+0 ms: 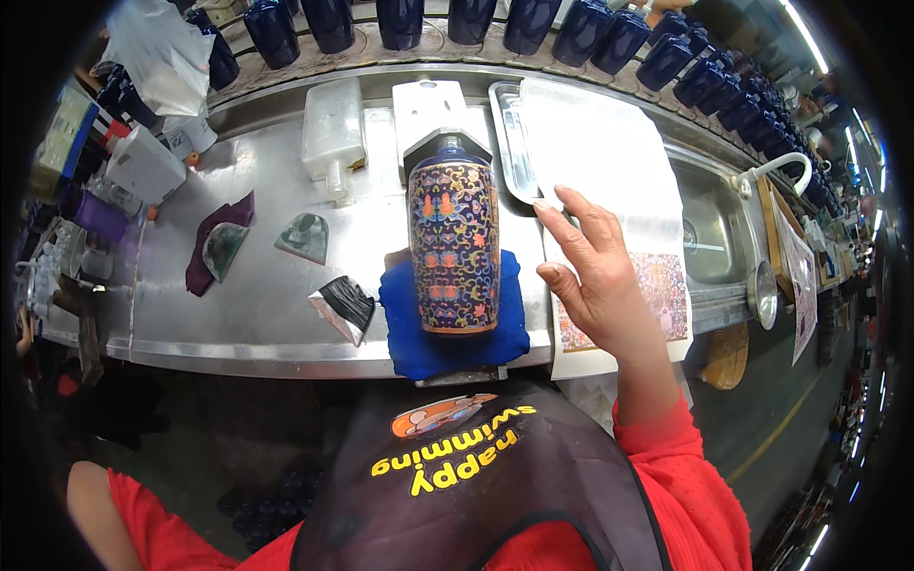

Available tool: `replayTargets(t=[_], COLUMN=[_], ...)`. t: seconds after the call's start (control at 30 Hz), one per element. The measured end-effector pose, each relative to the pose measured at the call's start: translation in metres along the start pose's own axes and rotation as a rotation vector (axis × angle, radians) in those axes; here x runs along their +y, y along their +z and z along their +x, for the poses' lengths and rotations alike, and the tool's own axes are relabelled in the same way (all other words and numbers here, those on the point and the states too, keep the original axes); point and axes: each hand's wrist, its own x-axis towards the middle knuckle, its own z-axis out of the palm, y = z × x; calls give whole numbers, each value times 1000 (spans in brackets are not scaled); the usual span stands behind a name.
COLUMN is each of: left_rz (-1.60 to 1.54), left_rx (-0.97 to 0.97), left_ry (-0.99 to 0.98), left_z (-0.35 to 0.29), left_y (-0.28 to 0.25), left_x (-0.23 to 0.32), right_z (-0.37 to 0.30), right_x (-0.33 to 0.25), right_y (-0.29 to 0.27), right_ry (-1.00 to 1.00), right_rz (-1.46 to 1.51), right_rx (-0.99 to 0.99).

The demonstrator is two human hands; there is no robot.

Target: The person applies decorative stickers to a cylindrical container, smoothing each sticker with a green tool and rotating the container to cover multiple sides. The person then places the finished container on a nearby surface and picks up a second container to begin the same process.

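Note:
My right hand (600,271) is open with its fingers apart, above a white paper sheet (609,143) whose near part bears a colourful floral pattern. It holds nothing. Left of it, a dark blue bottle (455,247) wrapped in a multicoloured floral pattern lies on a blue cloth (395,333), its neck pointing away from me. The neck end meets a grey angular holder (481,143). Only a bare part of my left arm and its red sleeve show at the lower left; that hand is out of view.
A metal tray (512,152) lies partly under the paper. Scrapers (307,236), a dark folded piece (345,306) and a clear flat bottle (333,128) lie to the left. Right are a sink (709,228) and curved tap (795,162). Several blue bottles (400,24) line the back.

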Motion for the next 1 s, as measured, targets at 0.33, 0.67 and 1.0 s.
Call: replayTargets(t=[0.33,0.67,1.0], left_rz=[21,29,45], left_rx=[8,13,33], left_ry=[11,28,56], left_z=[3,3,6], left_y=[-1,-3,-9], left_x=[12,20,31], right_z=[-4,-8,-10], right_x=[-1,-1,1], right_y=[0,0,5], right_ry=[-17,-34,-39], right_rz=[1,-7,2], right_rx=[11,0,-9])
